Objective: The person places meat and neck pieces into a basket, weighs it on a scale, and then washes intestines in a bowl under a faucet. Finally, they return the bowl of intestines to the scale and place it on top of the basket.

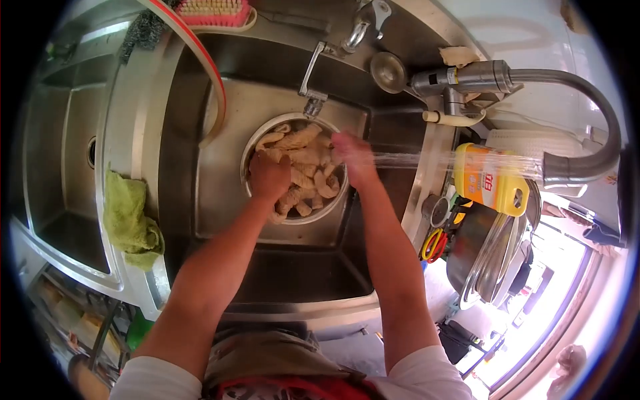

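A round metal bowl point(248, 148) sits in the sink basin point(220, 180) and holds many pale, light-brown pieces of food point(303, 175), perhaps meat. My left hand point(270, 177) reaches into the bowl's left side and touches the pieces; its fingertips are hidden among them. Over the bowl's right rim is my right hand point(353, 157), blurred by motion, where a stream of water point(413, 160) from the spout at the right strikes it. Whether its fingers hold anything cannot be seen.
A curved faucet point(563, 170) juts in from the right. Near it stands a yellow jug point(490, 180). A small tap point(313, 103) hangs over the bowl's top edge. A green cloth point(133, 220) lies on the left divider, and a hose point(217, 93) arcs into the sink.
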Demonstrator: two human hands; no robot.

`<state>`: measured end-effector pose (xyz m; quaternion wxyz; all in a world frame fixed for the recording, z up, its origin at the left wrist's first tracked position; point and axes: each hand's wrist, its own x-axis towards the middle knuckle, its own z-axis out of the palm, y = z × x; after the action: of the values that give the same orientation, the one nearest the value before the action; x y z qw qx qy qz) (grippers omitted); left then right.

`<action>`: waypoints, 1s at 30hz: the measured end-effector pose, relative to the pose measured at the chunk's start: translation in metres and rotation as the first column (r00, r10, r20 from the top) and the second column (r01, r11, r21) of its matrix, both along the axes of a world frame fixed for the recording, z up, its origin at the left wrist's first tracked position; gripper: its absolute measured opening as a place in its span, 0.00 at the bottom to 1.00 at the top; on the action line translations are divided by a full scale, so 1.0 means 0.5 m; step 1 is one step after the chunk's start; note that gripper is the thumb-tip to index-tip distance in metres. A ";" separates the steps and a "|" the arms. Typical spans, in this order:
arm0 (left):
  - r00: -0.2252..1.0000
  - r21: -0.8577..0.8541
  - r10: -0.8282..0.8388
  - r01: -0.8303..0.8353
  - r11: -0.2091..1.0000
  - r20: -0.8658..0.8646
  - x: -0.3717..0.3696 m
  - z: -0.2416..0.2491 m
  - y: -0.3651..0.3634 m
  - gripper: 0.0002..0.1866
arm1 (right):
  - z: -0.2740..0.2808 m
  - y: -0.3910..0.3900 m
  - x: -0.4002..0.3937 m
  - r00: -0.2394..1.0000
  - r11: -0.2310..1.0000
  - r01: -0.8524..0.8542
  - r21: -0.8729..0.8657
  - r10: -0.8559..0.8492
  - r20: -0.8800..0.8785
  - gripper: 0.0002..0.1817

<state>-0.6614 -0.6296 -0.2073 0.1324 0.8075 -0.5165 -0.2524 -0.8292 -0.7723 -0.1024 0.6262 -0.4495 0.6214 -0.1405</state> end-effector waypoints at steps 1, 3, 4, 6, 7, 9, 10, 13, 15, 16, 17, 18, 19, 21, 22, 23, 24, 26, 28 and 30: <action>0.991 0.059 0.018 -0.010 0.998 -0.136 0.014 -0.012 -0.023 0.27 | -0.033 0.008 0.001 0.993 0.994 -0.073 -0.083 0.065 -0.103 0.28; 0.855 0.216 0.103 0.011 0.976 -0.509 0.058 -0.007 -0.081 0.30 | -0.086 0.024 0.014 0.934 0.944 -0.245 -0.221 0.169 -0.315 0.31; 0.524 0.396 0.412 -0.149 0.906 -0.745 0.075 0.092 -0.109 0.30 | -0.098 0.028 0.035 0.960 0.963 -0.179 -0.202 0.126 -0.249 0.29; 0.044 0.627 0.651 -0.229 0.745 -0.758 0.089 0.146 -0.150 0.29 | -0.093 0.030 0.096 0.992 0.988 -0.061 -0.144 0.044 -0.116 0.28; -0.003 0.631 0.640 -0.170 0.757 -0.769 0.080 0.062 -0.161 0.29 | -0.065 0.034 0.128 0.998 0.996 0.064 0.067 -0.063 -0.020 0.27; -0.017 0.597 0.600 -0.127 0.792 -0.800 0.074 -0.021 -0.181 0.27 | -0.008 0.018 0.189 0.944 0.845 0.241 0.477 -0.318 0.087 0.26; 0.015 0.575 0.583 -0.138 0.806 -0.813 0.067 -0.041 -0.183 0.25 | -0.029 0.013 0.186 0.926 0.798 0.217 0.562 -0.350 0.139 0.26; 0.173 0.431 0.437 -0.075 0.899 -0.883 0.072 -0.004 -0.142 0.22 | -0.110 0.015 0.107 0.903 0.792 0.107 0.600 -0.331 0.276 0.22; 0.394 0.409 0.354 0.063 0.910 -0.848 0.109 0.159 -0.146 0.22 | -0.132 0.021 0.057 0.931 0.921 -0.017 0.390 -0.127 0.341 0.19; 0.541 0.281 0.178 0.112 0.953 -0.822 0.100 0.166 -0.118 0.25 | -0.123 0.031 0.036 0.946 0.974 -0.118 0.194 0.051 0.321 0.19; 0.660 0.157 -0.003 0.183 0.971 -0.752 0.092 0.168 -0.083 0.29 | -0.059 0.037 0.038 0.905 0.955 -0.275 0.112 0.218 0.366 0.20; 0.743 0.041 -0.185 0.275 0.960 -0.643 0.077 0.173 -0.048 0.32 | -0.036 0.064 0.028 0.874 0.891 -0.448 -0.076 0.455 0.172 0.21; 0.810 0.006 -0.235 0.282 0.959 -0.537 0.054 0.182 -0.012 0.36 | -0.017 0.092 0.020 0.775 0.749 -0.626 -0.216 0.629 -0.066 0.22; 0.896 -0.034 -0.288 0.294 0.955 -0.337 0.014 0.185 0.047 0.43 | -0.007 0.134 0.020 0.637 0.540 -0.771 -0.337 0.656 -0.406 0.21; 0.921 -0.037 -0.296 0.296 0.954 -0.253 -0.001 0.177 0.069 0.47 | -0.020 0.161 0.031 0.655 0.533 -0.755 -0.383 0.579 -0.486 0.20; 0.933 -0.009 -0.287 0.292 0.956 -0.216 -0.014 0.148 0.088 0.50 | -0.039 0.190 0.045 0.668 0.519 -0.740 -0.428 0.492 -0.558 0.18; 0.944 0.019 -0.277 0.285 0.958 -0.176 -0.027 0.110 0.105 0.53 | -0.062 0.216 0.060 0.676 0.498 -0.727 -0.473 0.398 -0.620 0.17; 0.945 0.057 -0.304 0.313 0.948 -0.119 -0.031 0.043 0.097 0.49 | -0.097 0.233 0.084 0.626 0.510 -0.745 -0.429 0.314 -0.713 0.15; 0.906 0.182 -0.346 0.393 0.901 -0.245 -0.022 0.017 0.067 0.42 | -0.106 0.201 0.118 0.452 0.609 -0.789 -0.085 0.480 -0.752 0.14; 0.883 0.103 -0.366 0.410 0.906 -0.295 -0.008 0.003 0.048 0.34 | -0.208 0.173 0.093 0.340 0.539 -0.842 -0.026 0.492 -0.801 0.14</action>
<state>-0.6655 -0.6057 -0.2060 0.0816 0.6535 -0.6229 -0.4222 -0.7826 -0.6857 -0.2062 0.2101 -0.8127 0.5095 0.1890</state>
